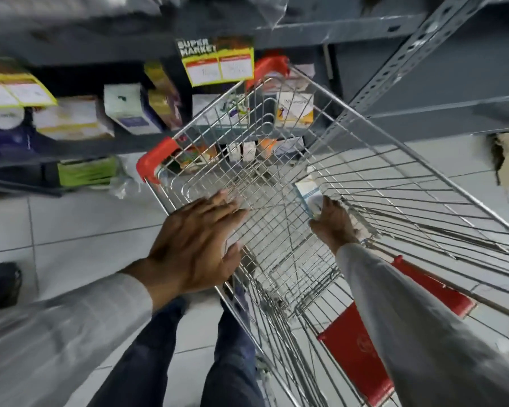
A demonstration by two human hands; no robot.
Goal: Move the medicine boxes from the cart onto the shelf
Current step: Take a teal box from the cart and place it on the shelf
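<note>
White-and-blue medicine box (306,191), print blurred, clamped in right hand (334,223) inside wire cart (394,171); left hand (194,245) spread open on rim; shelf (100,142) stock indistinct.

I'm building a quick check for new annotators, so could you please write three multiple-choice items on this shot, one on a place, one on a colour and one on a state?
1. Where is the right hand?
A. Inside the cart basket
B. On the top shelf
C. On the floor

2. What colour are the cart's corner guards?
A. Blue
B. Red
C. Green

3. What is the left hand doing?
A. Clutching a bottle
B. Making a fist
C. Lying open over the cart rim, holding nothing

Answers:
1 A, it reaches down among the wires and grips a small white and blue box.
2 B, both far corners show red plastic.
3 C, its fingers are spread flat at the near left edge.
</note>
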